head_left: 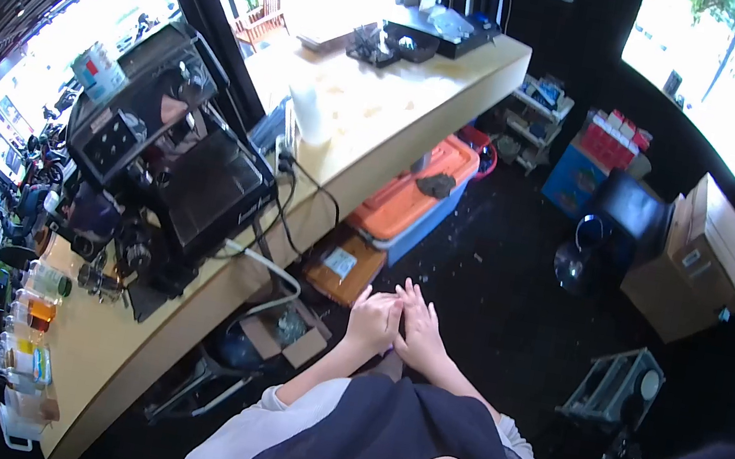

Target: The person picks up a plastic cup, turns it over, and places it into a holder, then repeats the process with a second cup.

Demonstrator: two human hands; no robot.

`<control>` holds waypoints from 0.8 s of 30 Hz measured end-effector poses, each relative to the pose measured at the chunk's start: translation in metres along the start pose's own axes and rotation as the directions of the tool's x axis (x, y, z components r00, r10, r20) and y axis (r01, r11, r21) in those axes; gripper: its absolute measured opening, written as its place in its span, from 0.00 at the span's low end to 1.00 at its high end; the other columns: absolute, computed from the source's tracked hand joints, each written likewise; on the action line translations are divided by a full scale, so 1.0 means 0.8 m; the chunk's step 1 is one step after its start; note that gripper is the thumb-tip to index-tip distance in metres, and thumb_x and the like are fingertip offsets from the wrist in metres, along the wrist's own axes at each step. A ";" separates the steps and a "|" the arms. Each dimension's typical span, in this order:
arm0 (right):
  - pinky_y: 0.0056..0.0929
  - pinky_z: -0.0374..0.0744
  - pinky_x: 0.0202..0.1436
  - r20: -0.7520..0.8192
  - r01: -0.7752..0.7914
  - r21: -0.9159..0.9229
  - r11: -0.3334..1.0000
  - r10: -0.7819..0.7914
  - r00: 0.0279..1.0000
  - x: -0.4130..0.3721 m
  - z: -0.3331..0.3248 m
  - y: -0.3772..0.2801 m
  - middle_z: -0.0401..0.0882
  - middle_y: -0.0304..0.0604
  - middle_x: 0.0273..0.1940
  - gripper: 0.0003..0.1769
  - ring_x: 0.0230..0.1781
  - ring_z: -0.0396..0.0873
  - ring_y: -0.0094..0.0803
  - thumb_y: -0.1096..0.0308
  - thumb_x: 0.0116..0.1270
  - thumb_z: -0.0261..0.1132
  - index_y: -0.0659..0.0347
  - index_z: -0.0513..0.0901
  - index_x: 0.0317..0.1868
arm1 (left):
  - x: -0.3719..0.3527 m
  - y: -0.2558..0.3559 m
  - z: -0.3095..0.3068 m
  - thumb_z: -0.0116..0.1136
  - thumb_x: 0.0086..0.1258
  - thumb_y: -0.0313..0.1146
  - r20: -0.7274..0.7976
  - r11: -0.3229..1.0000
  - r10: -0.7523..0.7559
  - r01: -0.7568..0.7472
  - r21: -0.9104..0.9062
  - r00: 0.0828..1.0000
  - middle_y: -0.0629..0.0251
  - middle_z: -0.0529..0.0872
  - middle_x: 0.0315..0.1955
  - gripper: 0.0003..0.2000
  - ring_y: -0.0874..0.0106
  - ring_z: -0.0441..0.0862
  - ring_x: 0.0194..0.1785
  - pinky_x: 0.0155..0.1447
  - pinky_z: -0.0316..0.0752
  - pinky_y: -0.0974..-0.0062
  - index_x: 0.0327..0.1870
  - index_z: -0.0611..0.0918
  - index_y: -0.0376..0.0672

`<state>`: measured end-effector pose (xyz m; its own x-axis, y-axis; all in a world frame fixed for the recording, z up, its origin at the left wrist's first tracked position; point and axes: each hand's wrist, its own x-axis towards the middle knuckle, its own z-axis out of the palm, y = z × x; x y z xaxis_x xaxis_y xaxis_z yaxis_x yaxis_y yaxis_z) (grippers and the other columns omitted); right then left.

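Observation:
In front of my dark apron, my left hand (372,322) and my right hand (421,333) meet with fingers touching. The right fingers are stretched out and slightly apart. My left fingers are partly bent, and some rest against the right hand. No object shows in either one. Left of them, under the counter, a cardboard box (306,348) stands open with clear plastic-looking items inside. Just beyond my hands is an orange-brown box (347,268) with a white label.
A long wooden counter (136,348) runs along my left, bearing an espresso machine (192,171) with hanging cables and several cups and jars. Beneath it sits a blue bin with an orange lid (413,189). To the right are a large cardboard box (687,268), a black chair (628,210) and a grey crate-like stand (613,387).

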<state>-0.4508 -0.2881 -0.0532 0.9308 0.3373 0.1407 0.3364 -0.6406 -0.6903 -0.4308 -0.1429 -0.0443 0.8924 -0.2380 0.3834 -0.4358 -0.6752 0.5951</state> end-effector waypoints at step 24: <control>0.65 0.47 0.77 0.388 0.357 -0.079 0.931 -0.301 0.871 0.425 0.012 0.050 0.40 0.64 0.78 0.50 0.79 0.40 0.63 0.50 0.64 0.63 0.54 0.49 0.80 | 0.260 -0.215 -0.056 0.41 0.76 0.36 -0.094 0.872 -0.392 0.402 0.280 0.915 0.51 0.81 0.60 0.20 0.52 0.72 0.68 0.72 0.65 0.55 0.58 0.80 0.34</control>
<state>-0.1221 -0.1929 -0.0398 0.6540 0.7545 0.0547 0.6568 -0.5304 -0.5359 -0.1753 -0.0450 -0.0352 0.9765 0.1123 0.1837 0.0118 -0.8799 0.4750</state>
